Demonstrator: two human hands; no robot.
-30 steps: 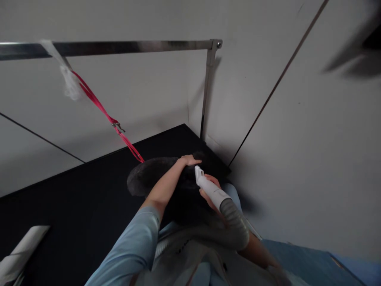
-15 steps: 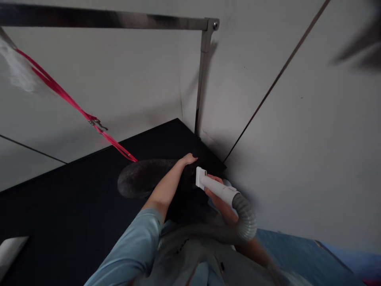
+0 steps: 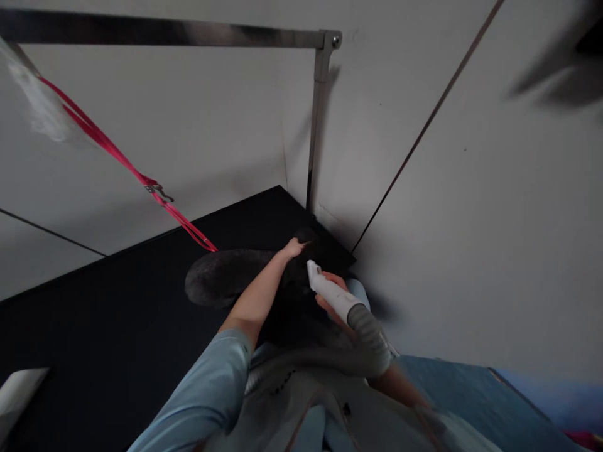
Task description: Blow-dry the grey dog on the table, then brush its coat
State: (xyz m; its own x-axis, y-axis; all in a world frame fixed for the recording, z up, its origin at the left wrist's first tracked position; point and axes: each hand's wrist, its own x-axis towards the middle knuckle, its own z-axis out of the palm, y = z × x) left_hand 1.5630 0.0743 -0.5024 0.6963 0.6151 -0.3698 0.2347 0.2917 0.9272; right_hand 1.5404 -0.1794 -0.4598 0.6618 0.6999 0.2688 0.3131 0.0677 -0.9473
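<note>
Head view, clock positions taken from the centre. The right hand point(image 3: 337, 280), near 4 o'clock, had its fingers wrapped around a white nozzle point(image 3: 335, 297), which partly covered them; a grey hose point(image 3: 370, 334) ran from it towards 5 o'clock. The left hand point(image 3: 294, 248) lay at centre on a dark furry animal point(image 3: 219, 276), whose body extended towards 8 o'clock; whether its fingers were closed could not be told. The forearm crossed the animal, and its far end merged with the black table point(image 3: 94, 326). A red strap point(image 3: 108, 143) descended from 10 o'clock, below a metal rail point(image 3: 188, 32). A white object point(image 3: 21, 398) at 8 o'clock was cut off. Dark marks on the grey apron point(image 3: 273, 417) were illegible.
</note>
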